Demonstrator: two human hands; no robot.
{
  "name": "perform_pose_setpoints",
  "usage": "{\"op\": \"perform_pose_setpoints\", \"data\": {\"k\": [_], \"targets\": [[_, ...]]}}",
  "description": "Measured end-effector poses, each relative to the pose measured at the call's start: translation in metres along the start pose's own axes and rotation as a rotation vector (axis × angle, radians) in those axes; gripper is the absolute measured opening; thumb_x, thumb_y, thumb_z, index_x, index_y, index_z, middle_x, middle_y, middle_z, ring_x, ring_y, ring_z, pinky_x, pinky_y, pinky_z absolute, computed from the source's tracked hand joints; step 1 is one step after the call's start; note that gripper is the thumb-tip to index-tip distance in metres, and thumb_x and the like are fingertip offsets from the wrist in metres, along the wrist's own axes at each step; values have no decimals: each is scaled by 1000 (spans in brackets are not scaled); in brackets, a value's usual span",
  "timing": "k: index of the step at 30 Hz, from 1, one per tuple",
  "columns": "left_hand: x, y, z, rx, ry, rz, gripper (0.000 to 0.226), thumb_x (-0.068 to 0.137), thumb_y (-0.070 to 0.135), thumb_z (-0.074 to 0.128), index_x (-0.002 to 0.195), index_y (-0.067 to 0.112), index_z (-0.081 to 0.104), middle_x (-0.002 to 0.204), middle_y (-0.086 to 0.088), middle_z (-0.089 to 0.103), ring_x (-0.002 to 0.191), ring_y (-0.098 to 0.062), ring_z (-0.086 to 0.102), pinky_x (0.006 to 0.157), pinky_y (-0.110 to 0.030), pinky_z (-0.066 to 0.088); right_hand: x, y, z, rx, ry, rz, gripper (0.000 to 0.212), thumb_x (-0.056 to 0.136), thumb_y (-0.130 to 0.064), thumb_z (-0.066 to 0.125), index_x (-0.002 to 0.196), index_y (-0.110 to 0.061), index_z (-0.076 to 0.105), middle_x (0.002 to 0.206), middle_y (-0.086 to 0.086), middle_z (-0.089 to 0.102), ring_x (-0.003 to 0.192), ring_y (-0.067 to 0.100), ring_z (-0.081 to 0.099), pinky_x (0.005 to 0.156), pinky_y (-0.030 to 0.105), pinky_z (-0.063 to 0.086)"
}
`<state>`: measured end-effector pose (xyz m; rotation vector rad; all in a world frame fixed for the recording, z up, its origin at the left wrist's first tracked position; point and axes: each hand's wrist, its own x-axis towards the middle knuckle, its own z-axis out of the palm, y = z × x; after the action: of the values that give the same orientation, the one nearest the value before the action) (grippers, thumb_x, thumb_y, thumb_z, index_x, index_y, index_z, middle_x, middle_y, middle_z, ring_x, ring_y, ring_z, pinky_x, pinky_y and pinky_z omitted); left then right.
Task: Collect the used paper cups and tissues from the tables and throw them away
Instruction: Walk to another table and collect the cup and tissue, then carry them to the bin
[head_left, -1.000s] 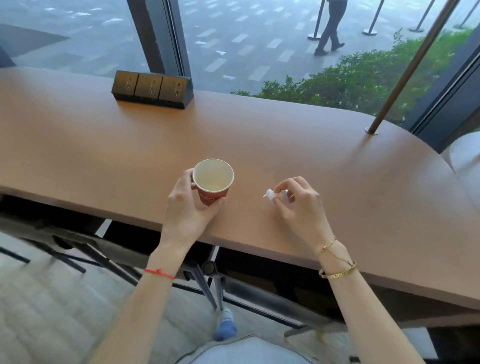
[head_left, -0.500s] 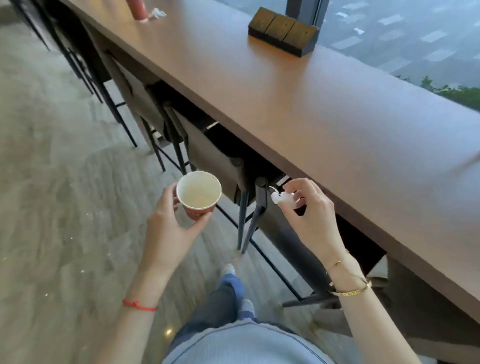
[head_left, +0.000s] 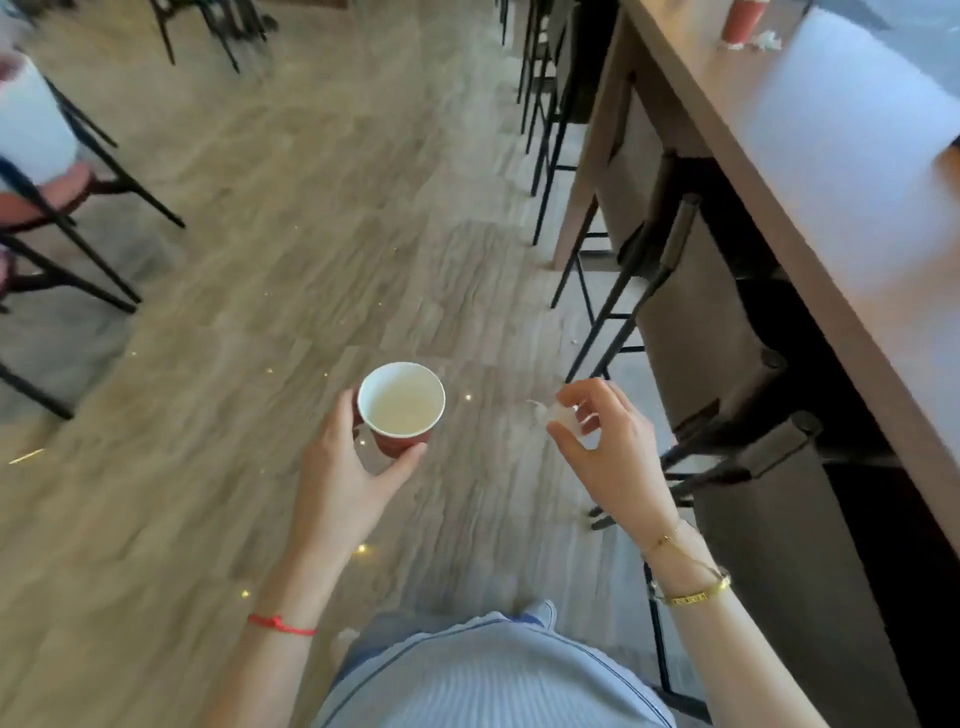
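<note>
No writing we can read here: the cup's red side is mostly hidden and whatever print it carries is out of sight. Our left hand (head_left: 345, 480) holds the paper cup (head_left: 401, 407) out over the floor, thumb on the near side, fingers wrapped round the far side, gripping it by its lower wall. It's red outside, white inside, rim up, upright, and it looks empty apart from a pale yellowish tint at the bottom.

To the right, our right hand (head_left: 610, 457) pinches a small crumpled white tissue (head_left: 553, 413) between thumb and fingertips, a wisp poking out to the left. It's blurred, so we can't make out more. Cup and tissue sit near each other in the air, not touching.

A red string (head_left: 280, 624) circles the left wrist, gold bracelets (head_left: 691, 592) the right. Below us, a striped light-blue shirt (head_left: 493, 675).

Under it all, a wood-look floor (head_left: 260, 260) with glints of light. Along the right runs the long brown counter (head_left: 779, 218), dark stools (head_left: 727, 452) tucked beneath it, their black legs reaching close to the right hand. At the counter's far end stands another red cup (head_left: 740, 21) with a white tissue (head_left: 766, 40) just beside it. Far left, black chair legs (head_left: 78, 244) and a blurred seated person (head_left: 31, 135).
</note>
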<state>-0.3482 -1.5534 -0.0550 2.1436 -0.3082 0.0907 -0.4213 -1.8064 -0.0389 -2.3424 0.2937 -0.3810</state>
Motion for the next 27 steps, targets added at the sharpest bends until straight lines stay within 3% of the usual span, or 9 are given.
{"op": "perform_pose_setpoints", "data": {"k": [7,14,19,24,27], "targets": [[-44,-86,-135,112,257,-179,63,65,38,85,115,25,49,105,12,61,95,-13,61,76,-23,44,17,-116,133,69,-209,-196,24,80,-15,73,100,-19,60,97,-8,59,78,4,56,70,5,41],[-98,-169,-274,186,485,-355,63,66,39,84,115,33,46,106,15,59,97,-9,59,77,-27,45,3,-241,268,146,-394,-391,25,80,-15,73,100,-21,60,93,-12,57,77,2,57,69,4,41],[-131,-210,-342,239,670,-474,66,63,32,87,117,25,50,103,15,59,92,-11,61,75,-19,43,-5,-317,346,192,-572,-538,24,79,-14,74,99,-20,61,93,-12,58,78,-2,56,70,5,43],[-150,-253,-394,171,818,-614,67,65,32,87,120,34,48,111,19,59,101,-5,59,82,-18,44,-3,-386,428,211,-733,-673,24,79,-12,74,99,-17,61,95,-8,62,78,5,57,69,16,49],[-150,-283,-428,139,912,-672,65,65,33,86,116,40,47,110,27,57,103,2,58,81,-14,42,2,-431,484,226,-821,-721,25,80,-12,74,100,-17,61,96,-7,62,79,7,58,71,14,48]]}}
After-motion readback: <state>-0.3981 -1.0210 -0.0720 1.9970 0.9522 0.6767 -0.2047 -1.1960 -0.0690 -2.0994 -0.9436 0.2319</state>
